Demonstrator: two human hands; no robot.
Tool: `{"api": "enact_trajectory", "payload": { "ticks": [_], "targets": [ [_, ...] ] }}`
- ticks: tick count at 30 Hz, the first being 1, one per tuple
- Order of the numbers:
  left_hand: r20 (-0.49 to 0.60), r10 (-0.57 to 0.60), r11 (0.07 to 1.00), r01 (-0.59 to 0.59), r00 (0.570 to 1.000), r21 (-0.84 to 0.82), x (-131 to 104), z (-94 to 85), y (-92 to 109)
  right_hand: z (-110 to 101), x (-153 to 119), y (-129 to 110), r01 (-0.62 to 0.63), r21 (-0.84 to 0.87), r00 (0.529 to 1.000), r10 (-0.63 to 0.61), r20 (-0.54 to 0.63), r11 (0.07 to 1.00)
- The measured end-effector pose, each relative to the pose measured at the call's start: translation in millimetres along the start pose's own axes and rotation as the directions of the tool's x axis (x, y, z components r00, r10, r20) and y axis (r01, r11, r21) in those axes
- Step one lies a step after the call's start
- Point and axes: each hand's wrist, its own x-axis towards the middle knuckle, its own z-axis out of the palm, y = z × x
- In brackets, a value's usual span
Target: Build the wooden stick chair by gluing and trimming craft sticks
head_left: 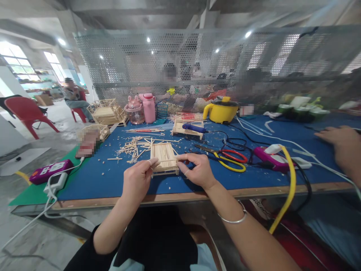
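Observation:
A small frame of thin wooden sticks (164, 151) stands on the blue table mat, between my hands. One thin stick (167, 160) lies crosswise over its near part, pinched at both ends. My left hand (138, 176) closes thumb and finger on the stick's left end. The right end is between the thumb and fingers of my right hand (198, 168), which wears a bracelet on the wrist. Loose sticks (137, 146) and wood crumbs are scattered behind and left of the frame.
Scissors (222, 154), cables and a purple power strip (272, 159) lie to the right. Behind are a blue glue gun (194, 128) on another stick frame, a yellow pot (222, 111) and a pink bottle (148, 108). Another person's hand (335, 135) rests at far right.

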Motion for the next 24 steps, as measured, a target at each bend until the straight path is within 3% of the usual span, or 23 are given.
{"api": "enact_trajectory", "payload": {
  "ticks": [9, 14, 24],
  "targets": [
    [-0.009, 0.002, 1.0, -0.002, 1.0, 0.019, -1.0, -0.2, 0.3, -1.5, -0.7, -0.6, -0.045, 0.123, 0.999, 0.047, -0.011, 0.991],
    [-0.032, 0.018, 1.0, -0.018, 0.999, 0.012, -0.3, -0.6, 1.5, -0.7, -1.7, 8.3, -0.113, 0.31, 0.973, 0.169, -0.16, 0.944],
    [-0.044, 0.034, 0.999, -0.033, 0.998, 0.031, 0.6, 0.2, 2.0, -1.7, 1.8, 9.8, -0.151, 0.242, 0.931, 0.22, -0.29, 0.959]
  ]
}}
